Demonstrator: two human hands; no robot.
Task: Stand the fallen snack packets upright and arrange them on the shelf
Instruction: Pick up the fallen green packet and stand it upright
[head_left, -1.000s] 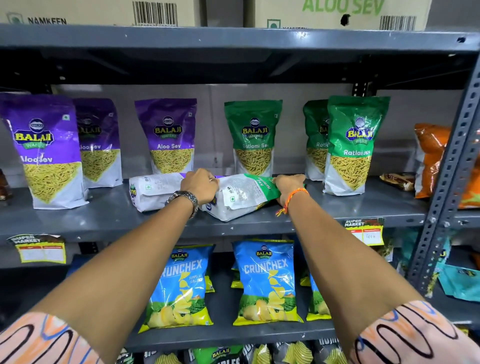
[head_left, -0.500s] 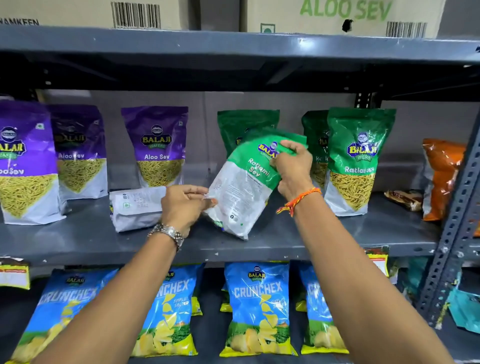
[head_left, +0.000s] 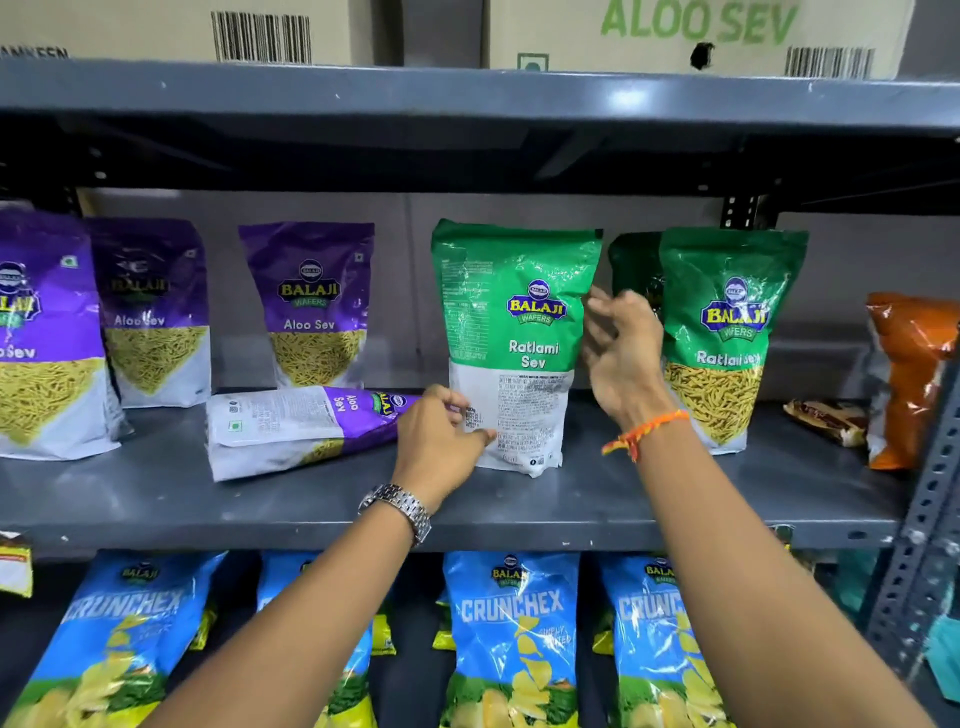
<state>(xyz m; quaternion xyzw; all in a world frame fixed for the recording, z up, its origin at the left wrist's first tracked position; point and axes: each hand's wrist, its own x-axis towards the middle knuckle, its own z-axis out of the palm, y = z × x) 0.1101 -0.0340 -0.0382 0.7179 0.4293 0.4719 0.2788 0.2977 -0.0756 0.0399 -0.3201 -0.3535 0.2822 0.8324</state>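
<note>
A green Ratlami Sev packet (head_left: 519, 332) stands upright mid-shelf on the grey metal shelf (head_left: 623, 499), its printed back panel toward me. My left hand (head_left: 441, 436) pinches its lower left edge. My right hand (head_left: 618, 353) is beside its right edge with the fingers spread, just touching or barely off it. A purple Aloo Sev packet (head_left: 291, 426) lies fallen on its side just left of my left hand.
Three purple Aloo Sev packets (head_left: 311, 306) stand at the back left, and two green packets (head_left: 727, 332) stand at the right. An orange packet (head_left: 904, 374) and a small flat brown packet (head_left: 826, 418) sit far right by the shelf post (head_left: 924, 519). Blue Crunchex bags (head_left: 514, 639) fill the shelf below.
The green packet went from lying flat, to tilted in both hands, to standing upright on the shelf. My right hand has let go of its top and opened.
</note>
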